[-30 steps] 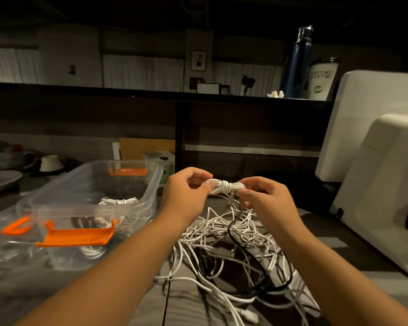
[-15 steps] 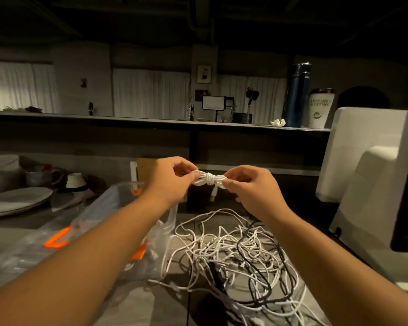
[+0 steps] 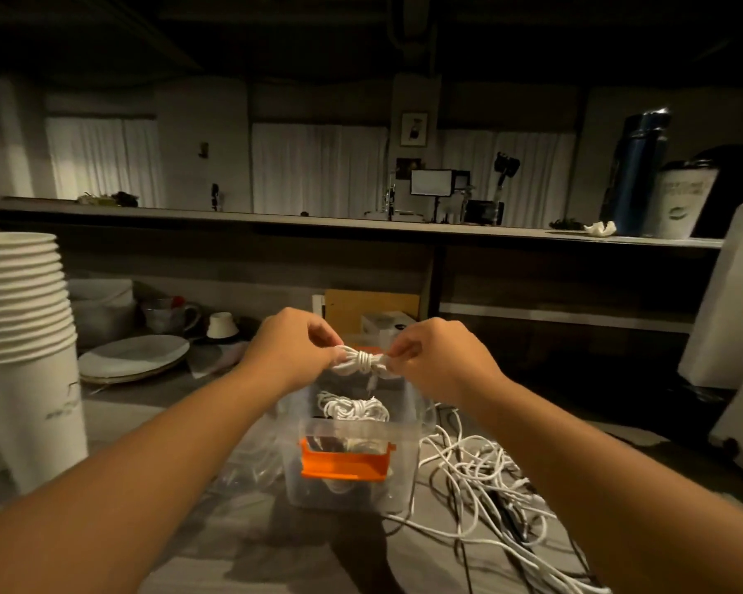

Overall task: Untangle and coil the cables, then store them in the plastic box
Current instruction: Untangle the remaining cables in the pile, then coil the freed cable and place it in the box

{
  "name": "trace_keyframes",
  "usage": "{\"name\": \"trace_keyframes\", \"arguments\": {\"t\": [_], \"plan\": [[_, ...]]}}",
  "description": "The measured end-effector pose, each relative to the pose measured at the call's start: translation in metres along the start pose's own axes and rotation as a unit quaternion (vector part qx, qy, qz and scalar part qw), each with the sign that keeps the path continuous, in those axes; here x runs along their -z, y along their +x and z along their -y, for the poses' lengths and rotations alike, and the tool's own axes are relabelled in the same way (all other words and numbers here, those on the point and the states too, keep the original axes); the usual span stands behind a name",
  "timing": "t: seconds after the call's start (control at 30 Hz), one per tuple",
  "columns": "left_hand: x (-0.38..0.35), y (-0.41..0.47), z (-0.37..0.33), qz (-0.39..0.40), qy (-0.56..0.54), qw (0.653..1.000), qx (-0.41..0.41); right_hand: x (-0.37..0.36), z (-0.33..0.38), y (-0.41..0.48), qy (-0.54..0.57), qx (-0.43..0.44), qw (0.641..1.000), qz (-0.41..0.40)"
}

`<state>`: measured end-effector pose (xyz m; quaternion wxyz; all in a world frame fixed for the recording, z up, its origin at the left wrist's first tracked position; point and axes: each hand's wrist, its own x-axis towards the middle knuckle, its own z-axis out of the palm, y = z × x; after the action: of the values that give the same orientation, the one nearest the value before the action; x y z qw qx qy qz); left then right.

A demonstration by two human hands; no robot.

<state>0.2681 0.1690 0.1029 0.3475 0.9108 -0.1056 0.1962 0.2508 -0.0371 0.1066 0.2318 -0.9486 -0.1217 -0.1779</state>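
A small white coiled cable [image 3: 362, 362], wrapped tight round its middle, hangs in the air over the clear plastic box [image 3: 406, 454]. My left hand [image 3: 294, 351] pinches its left end and my right hand [image 3: 436, 362] pinches its right end. The box has an orange latch [image 3: 344, 465] on its near wall and holds another white coiled cable [image 3: 352, 409]. A tangle of white and black cables [image 3: 490, 486] lies on the table to the right of the box.
A tall stack of white paper cups [image 3: 22, 336] stands at the left. Plates [image 3: 134, 358], a mug [image 3: 168, 315] and a small cup sit behind it. White machines [image 3: 734, 319] stand at the right. A clear lid [image 3: 249, 469] lies left of the box.
Both hands carried the coiled cable left from above the tangle to above the plastic box. The view swung left, so the cup stack came into view.
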Motion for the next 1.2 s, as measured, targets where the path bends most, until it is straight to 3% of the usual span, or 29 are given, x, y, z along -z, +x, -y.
{"name": "trace_keyframes", "arguments": {"t": [0.23,0.47,0.7,0.97,1.2], "plan": [[-0.011,-0.002,0.015,0.071,0.167,0.982,0.049,-0.027,0.007,0.015,-0.121,0.000,0.986,0.111],[-0.021,-0.002,0.015,0.130,0.296,0.945,0.046,-0.037,0.013,0.023,-0.182,0.000,0.955,0.235],[-0.015,-0.003,0.007,0.132,0.296,0.946,0.016,-0.025,0.014,0.016,-0.142,-0.006,0.980,0.141],[-0.020,-0.005,-0.038,0.105,0.235,0.966,-0.033,0.017,0.014,0.004,-0.106,-0.011,0.989,0.101],[-0.053,-0.008,-0.096,0.127,0.200,0.971,-0.047,0.062,-0.022,-0.023,-0.096,-0.030,0.992,0.071]]}}
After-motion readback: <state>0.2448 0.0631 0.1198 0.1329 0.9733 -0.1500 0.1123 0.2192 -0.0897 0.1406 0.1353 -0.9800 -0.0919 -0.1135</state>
